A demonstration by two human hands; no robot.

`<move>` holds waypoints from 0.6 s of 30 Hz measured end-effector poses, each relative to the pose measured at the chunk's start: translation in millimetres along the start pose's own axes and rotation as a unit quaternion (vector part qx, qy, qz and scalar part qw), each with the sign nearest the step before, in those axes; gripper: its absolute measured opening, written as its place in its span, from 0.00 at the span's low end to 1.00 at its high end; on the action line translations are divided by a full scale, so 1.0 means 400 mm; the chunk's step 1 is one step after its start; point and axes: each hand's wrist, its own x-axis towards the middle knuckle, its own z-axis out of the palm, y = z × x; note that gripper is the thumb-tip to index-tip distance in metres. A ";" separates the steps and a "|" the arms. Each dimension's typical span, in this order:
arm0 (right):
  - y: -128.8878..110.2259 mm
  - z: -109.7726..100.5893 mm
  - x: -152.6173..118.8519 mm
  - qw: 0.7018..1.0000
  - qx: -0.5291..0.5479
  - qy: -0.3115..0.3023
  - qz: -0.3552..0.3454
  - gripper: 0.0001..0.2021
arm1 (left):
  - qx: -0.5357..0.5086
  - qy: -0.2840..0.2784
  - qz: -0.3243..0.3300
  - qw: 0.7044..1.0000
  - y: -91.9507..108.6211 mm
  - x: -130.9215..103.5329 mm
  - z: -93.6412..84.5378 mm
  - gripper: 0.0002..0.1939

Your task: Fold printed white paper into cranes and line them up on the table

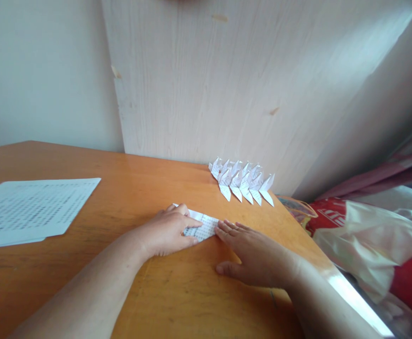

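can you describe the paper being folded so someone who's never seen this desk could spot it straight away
On the orange-brown wooden desk, look between the printed sheets on the left and the upright folded paper pieces by the wall. The small folded paper lies under both hands' fingers. Unlike them, it is a single flat strip with printed marks.

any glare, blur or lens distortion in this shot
Head view: bright glare along the right edge of the orange-brown wooden table; sheen at upper right; the wide lens seems to slant the right side; print on the flat white paper sheets too soft to read; dim shadow beneath the right hand.
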 end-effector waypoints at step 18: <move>-0.007 -0.009 0.006 1.000 0.005 -0.009 0.012 0.46 | 0.007 -0.006 0.008 1.000 0.003 0.004 -0.004 0.24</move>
